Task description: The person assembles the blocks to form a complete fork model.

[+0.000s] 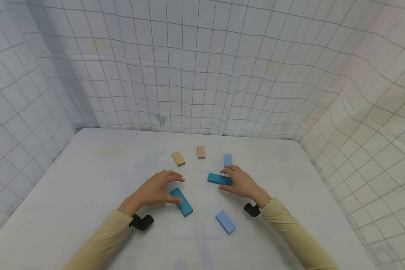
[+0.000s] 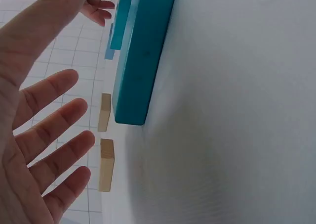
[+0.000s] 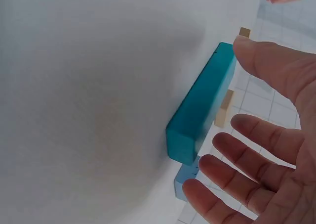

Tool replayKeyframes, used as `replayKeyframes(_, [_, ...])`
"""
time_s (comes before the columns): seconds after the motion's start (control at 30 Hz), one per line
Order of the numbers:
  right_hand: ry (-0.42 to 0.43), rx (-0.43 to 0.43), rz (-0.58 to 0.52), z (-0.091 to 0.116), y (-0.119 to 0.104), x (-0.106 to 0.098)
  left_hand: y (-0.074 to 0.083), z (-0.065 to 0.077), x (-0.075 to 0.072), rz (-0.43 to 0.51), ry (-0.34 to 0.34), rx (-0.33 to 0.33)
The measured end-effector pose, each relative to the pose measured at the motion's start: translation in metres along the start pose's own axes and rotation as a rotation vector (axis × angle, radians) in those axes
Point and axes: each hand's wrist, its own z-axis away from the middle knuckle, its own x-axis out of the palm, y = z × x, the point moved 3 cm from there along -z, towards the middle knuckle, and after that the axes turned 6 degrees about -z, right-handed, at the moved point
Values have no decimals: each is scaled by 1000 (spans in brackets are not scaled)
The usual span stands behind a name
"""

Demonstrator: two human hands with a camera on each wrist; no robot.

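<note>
My left hand [image 1: 156, 190] hovers at a teal block [image 1: 185, 207] on the left, its thumb overlapping the block in the head view. In the left wrist view, the fingers [image 2: 54, 127] are spread beside that long block [image 2: 143, 61], not wrapped round it. A second teal block [image 1: 217, 178] lies farther right and slants slightly. Over its right end reaches my right hand [image 1: 241, 183], thumb on the near side and fingers on the far side. The right wrist view shows a gap between these fingers [image 3: 237, 177] and the teal block [image 3: 200, 108].
A light blue block [image 1: 225, 222] lies nearer me, between the forearms. Another light blue block [image 1: 228, 159] lies just beyond my right fingers. Two small tan blocks [image 1: 178, 158] [image 1: 201, 152] sit farther back. Grid-patterned white curtains [image 1: 189, 75] surround the white table [image 1: 71, 180].
</note>
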Motion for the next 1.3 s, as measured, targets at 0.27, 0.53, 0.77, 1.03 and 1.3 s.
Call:
replayKeyframes(0.27, [-11,47,-35,0,6,5,2,3,10,42,-44,22])
replayKeyframes(0.53, [-11,76,-46,-2,10,11,6,3,17,52,-57,109])
replayKeyframes(0.77, [11,82,-67,-3,11,13,6,6,20,6,-73,122])
replayKeyframes(1.03, [28,78,-95,-2,12,15,10,7,21,-47,-59,140])
replayKeyframes(1.3, [48,69,-93,0,11,17,14,9,22,-81,-32,154])
